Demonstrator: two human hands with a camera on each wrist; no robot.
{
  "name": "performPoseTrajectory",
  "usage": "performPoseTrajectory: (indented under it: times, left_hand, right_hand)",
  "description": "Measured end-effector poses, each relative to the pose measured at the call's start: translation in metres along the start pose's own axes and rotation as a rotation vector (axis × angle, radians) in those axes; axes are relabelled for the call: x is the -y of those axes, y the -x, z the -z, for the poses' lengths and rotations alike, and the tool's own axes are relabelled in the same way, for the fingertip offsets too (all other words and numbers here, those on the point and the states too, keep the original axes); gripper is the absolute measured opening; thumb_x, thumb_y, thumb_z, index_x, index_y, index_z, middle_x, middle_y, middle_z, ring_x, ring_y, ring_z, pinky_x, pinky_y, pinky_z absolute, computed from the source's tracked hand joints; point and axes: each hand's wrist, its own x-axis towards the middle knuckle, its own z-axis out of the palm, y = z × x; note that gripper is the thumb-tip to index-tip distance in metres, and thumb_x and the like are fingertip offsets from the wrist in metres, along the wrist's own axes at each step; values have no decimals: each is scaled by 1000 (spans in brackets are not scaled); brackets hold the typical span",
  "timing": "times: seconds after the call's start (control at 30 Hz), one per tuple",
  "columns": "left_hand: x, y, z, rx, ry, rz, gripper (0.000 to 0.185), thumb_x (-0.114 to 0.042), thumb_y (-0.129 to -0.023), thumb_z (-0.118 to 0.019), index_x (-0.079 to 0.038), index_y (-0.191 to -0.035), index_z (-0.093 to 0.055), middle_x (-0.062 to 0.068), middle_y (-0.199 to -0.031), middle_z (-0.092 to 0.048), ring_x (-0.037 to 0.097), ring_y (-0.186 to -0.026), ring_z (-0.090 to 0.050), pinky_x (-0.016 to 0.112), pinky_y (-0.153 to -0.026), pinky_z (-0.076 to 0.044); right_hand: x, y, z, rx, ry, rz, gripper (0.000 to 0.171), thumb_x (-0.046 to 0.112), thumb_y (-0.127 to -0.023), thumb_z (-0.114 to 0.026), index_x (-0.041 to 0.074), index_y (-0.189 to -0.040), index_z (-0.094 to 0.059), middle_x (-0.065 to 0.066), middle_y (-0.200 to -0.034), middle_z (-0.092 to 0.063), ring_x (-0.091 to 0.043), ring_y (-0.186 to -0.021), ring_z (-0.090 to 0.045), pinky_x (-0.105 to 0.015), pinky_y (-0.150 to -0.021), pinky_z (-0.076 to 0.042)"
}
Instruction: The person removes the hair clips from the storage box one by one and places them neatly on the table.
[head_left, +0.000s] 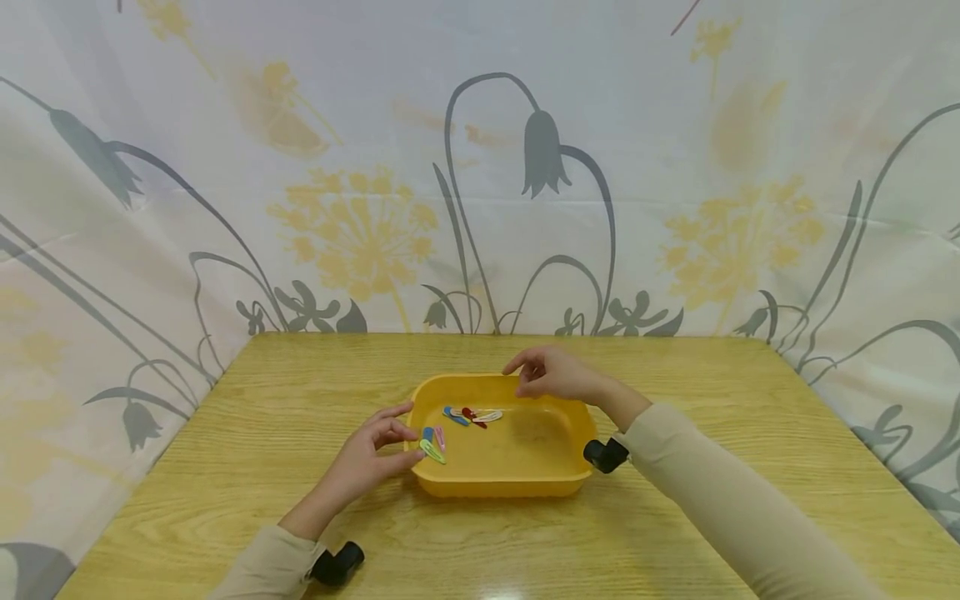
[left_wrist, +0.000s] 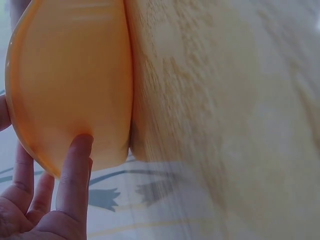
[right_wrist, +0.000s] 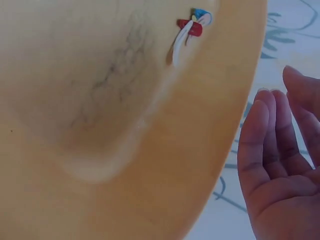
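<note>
A yellow plastic basin (head_left: 517, 479) sits on the table. At its left end lies a cluster of hair clips: a green clip (head_left: 432, 452), a pink clip (head_left: 440, 438) and a blue one (head_left: 428, 433). Farther back inside are a red hair clip (right_wrist: 190, 28), a white hair clip (right_wrist: 181, 42) and a blue hair clip (head_left: 456, 416). My left hand (head_left: 371, 450) is at the basin's left end, fingers spread, a fingertip touching the outer wall in the left wrist view. Above the far rim, my right hand (head_left: 558, 375) hovers with loosely bent fingers, nothing visible between them.
A wood-grain table (head_left: 300, 400) extends on all sides of the basin. Behind it hangs a pale cloth (head_left: 480, 208) with grey and yellow flowers. Black wrist cameras sit on both sleeves; the right one (head_left: 604, 455) is close to the basin's right end.
</note>
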Motion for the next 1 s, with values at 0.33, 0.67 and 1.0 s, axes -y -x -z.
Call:
performPoseTrajectory:
  times: [0.33, 0.67, 1.0]
  left_hand:
    - [0, 0, 0, 5, 15, 3, 24, -17, -83, -72, 0, -98, -64, 11, -143, -37, 35, -116, -48, 49, -96, -41]
    - [0, 0, 0, 13, 22, 0, 25, -17, -83, -72, 0, -99, -64, 11, -144, -36, 35, -116, -48, 48, -95, -41]
    - [-1, 0, 0, 14, 25, 2, 25, -16, -83, -72, 0, -99, -63, 11, -144, -37, 36, -116, -48, 50, -95, -41]
  right_hand:
    - [-3, -18, -12, 71, 19, -14, 28, 3, -84, -66, -1, -111, -62, -4, -82, -60, -17, -73, -53, -39, -71, -50]
    - [-13, -33, -31, 136, 41, 43, 21, -4, -82, -66, -6, -104, -63, -8, -90, -64, -15, -82, -59, -26, -74, -52]
    - [-23, -33, -45, 201, 44, 43, 30, -9, -82, -63, -6, -112, -61, -14, -106, -63, -22, -93, -61, -25, -79, -51]
